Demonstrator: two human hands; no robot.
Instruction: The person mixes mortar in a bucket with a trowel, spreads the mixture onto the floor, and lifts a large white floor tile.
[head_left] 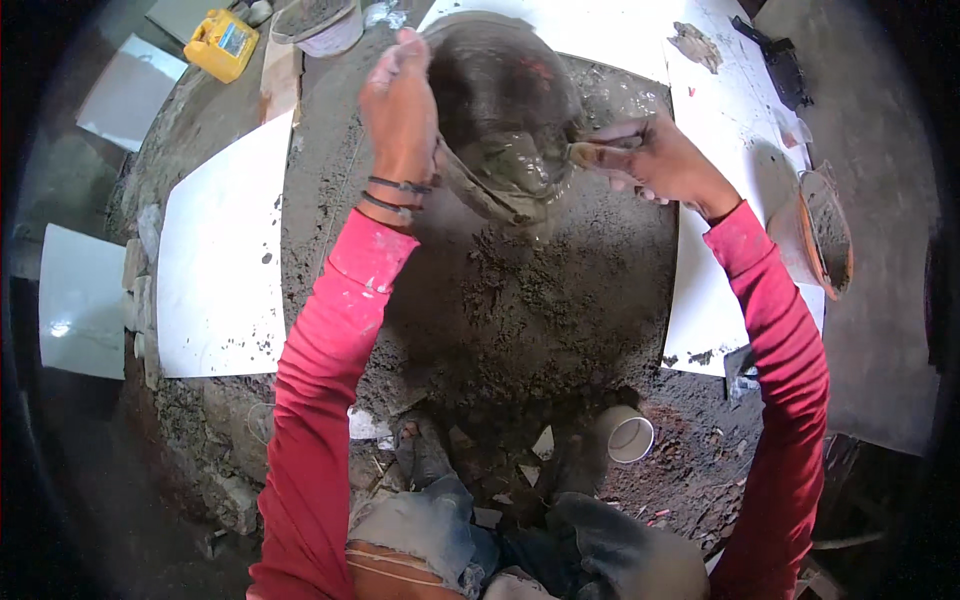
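Seen from the head camera, looking down over a patch of wet grey mortar bed on the floor, with white tiles laid around it.

Left hand is gripping the rim of a tilted grey pan, fingers closed over its near-left edge; two dark bands are sitting on the wrist. The pan is tipping toward the person, and wet cement slurry is pooling at its low lip, just above the mortar bed.

Right hand is closed around the handle of a small trowel, whose tip is reaching into the slurry at the pan's lower right edge. Both forearms are in red sleeves smeared with pale dust.

A large white tile is lying left of the bed; another white tile is lying to the right, carrying a lump of mortar near its top. An orange-rimmed pan of mortar is sitting at that tile's right edge. A short white pipe end is lying near the knees among tile shards. A yellow container is standing far upper left, well apart from the hands.
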